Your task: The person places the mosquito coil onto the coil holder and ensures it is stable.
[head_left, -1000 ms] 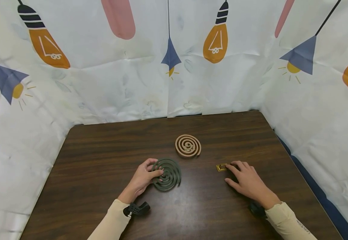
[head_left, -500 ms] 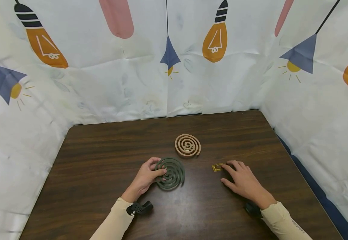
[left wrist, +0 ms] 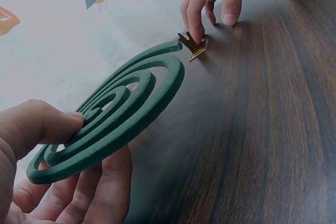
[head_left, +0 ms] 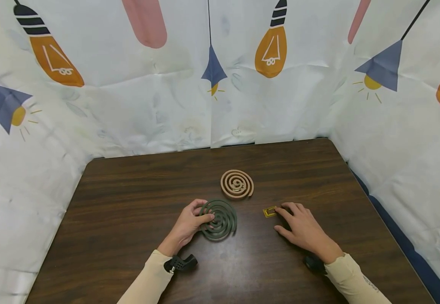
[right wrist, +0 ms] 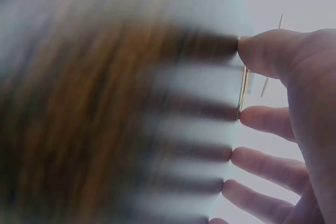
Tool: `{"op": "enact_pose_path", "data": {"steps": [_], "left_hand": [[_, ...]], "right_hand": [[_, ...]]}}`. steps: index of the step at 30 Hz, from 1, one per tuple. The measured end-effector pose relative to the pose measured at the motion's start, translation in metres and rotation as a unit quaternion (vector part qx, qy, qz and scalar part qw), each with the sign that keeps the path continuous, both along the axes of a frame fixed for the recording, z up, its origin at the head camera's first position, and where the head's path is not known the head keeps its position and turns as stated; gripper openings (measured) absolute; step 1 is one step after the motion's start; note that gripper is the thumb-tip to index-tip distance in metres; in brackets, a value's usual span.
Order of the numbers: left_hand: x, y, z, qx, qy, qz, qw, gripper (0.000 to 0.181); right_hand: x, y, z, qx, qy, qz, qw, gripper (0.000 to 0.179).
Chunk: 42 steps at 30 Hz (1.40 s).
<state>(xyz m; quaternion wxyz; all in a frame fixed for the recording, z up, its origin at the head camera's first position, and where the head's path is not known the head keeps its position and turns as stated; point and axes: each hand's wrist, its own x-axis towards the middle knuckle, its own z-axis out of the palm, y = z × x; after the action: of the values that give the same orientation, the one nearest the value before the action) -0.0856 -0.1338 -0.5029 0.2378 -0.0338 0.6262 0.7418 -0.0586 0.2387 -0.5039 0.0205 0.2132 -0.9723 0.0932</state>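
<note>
Between the thumb and fingers of my left hand [head_left: 183, 226] a dark green mosquito coil [head_left: 228, 220] is held tilted above the table, left of the middle. The left wrist view shows my thumb on the coil's centre and the fingers curled beneath it. My right hand [head_left: 304, 228] lies palm down to the right, fingers spread and relaxed, tips on the table. Its index fingertip touches a small gold metal coil stand [head_left: 269, 212], whose forked prong sticks up in the left wrist view. Behind the green coil lies a brown mosquito coil [head_left: 237, 184], flat on the table.
The dark wood-grain table [head_left: 136, 185] has rounded far corners. A white curtain [head_left: 159, 109] printed with lamps and bulbs surrounds it at the back and sides. Each wrist wears a black strap [head_left: 180, 263] with a camera.
My right hand has slid the gold coil stand leftward along the table. The left hand has shifted slightly right with the green coil. The brown coil stays put.
</note>
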Motion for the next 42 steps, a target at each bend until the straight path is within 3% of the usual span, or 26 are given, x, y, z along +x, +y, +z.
{"op": "enact_pose_path", "data": {"steps": [25,42], "left_hand": [[0.002,0.015,-0.002,0.007,-0.005,-0.001,1.0,0.045],[0.001,0.029,-0.002,0.033,-0.011,0.018,0.9992,0.038]], "right_hand": [[-0.007,-0.019,0.001,-0.009,-0.002,0.03,0.9995,0.057],[-0.009,-0.036,0.002,-0.015,-0.022,0.032,0.9991,0.062]]}}
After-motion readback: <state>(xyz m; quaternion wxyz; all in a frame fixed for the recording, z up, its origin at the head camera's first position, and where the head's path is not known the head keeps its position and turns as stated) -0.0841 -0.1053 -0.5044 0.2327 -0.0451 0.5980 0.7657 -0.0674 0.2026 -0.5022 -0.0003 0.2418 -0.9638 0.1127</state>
